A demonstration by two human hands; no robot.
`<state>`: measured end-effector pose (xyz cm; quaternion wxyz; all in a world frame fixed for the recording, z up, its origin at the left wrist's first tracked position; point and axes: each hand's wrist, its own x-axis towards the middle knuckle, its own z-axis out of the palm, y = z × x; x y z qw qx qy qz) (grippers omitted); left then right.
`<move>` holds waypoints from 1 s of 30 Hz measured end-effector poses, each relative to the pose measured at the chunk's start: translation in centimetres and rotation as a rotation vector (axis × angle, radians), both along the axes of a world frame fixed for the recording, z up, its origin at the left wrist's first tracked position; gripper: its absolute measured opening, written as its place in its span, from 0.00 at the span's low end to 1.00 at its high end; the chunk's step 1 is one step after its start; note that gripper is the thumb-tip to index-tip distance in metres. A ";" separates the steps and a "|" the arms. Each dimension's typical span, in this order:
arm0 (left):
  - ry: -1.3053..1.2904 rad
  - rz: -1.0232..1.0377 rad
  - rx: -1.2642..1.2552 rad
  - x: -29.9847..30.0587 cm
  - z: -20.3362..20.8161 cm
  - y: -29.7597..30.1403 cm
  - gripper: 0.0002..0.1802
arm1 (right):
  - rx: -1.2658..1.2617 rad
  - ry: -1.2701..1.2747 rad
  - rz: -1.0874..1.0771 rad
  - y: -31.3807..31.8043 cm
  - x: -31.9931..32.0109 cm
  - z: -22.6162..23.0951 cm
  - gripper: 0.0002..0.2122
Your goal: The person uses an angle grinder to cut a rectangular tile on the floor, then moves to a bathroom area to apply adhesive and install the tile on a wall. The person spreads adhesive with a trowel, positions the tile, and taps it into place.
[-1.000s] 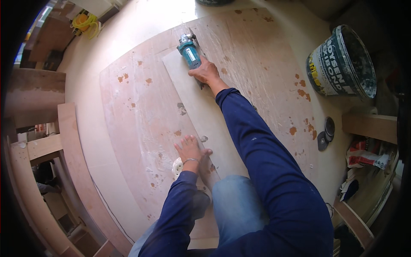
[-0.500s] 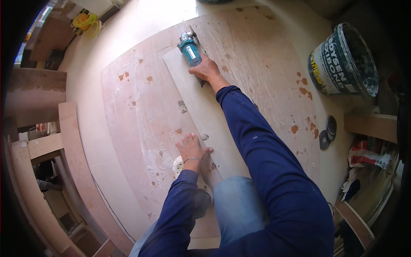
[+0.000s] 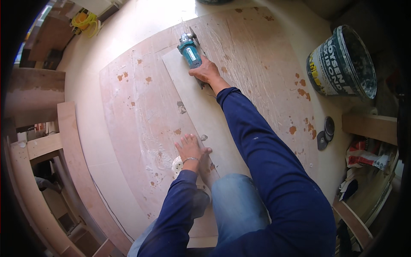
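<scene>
My right hand (image 3: 205,70) is wrapped round the rear body of a teal angle grinder (image 3: 190,53), far ahead at the end of my stretched arm. The grinder's metal head and disc lie near the far end of a long pale tile (image 3: 205,113), and its body rests on or just over the tile; I cannot tell which. My left hand (image 3: 191,149) lies flat, fingers spread, by the tile's left edge close to my knee. It holds nothing. A bare foot (image 3: 208,170) shows beside that wrist, next to a white round disc with holes (image 3: 177,166).
A stained plywood sheet (image 3: 128,98) lies under the tile. On the right stand a dark bucket (image 3: 338,64) and two grinding discs (image 3: 326,132). Wooden boards (image 3: 81,145) line the left side, with a coiled yellow cord (image 3: 85,22) at the far left.
The view has shifted very slightly. Both hands, the grinder and the tile keep practically the same places relative to each other.
</scene>
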<state>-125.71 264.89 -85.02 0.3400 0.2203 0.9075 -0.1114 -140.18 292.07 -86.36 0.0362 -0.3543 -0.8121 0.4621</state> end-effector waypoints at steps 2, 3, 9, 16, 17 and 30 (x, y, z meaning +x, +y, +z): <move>0.002 0.004 0.003 0.0 0.2 0.1 0.67 | -0.003 0.011 -0.009 0.0 0.0 0.1 0.37; 0.002 0.005 0.002 0.0 0.3 0.2 0.67 | -0.003 0.012 -0.009 0.0 0.1 0.2 0.37; 0.015 0.044 0.006 0.1 0.6 -0.2 0.62 | -0.075 -0.058 0.087 -0.5 0.9 1.4 0.47; 0.011 0.025 0.016 0.1 0.4 0.1 0.62 | -0.032 -0.017 0.024 -0.3 1.4 0.9 0.42; 0.014 0.022 0.013 0.2 0.4 0.1 0.62 | -0.012 0.001 0.001 -0.4 1.4 0.9 0.39; 0.015 0.026 -0.001 0.1 0.8 0.1 0.62 | -0.060 -0.035 0.055 -0.9 2.5 1.1 0.47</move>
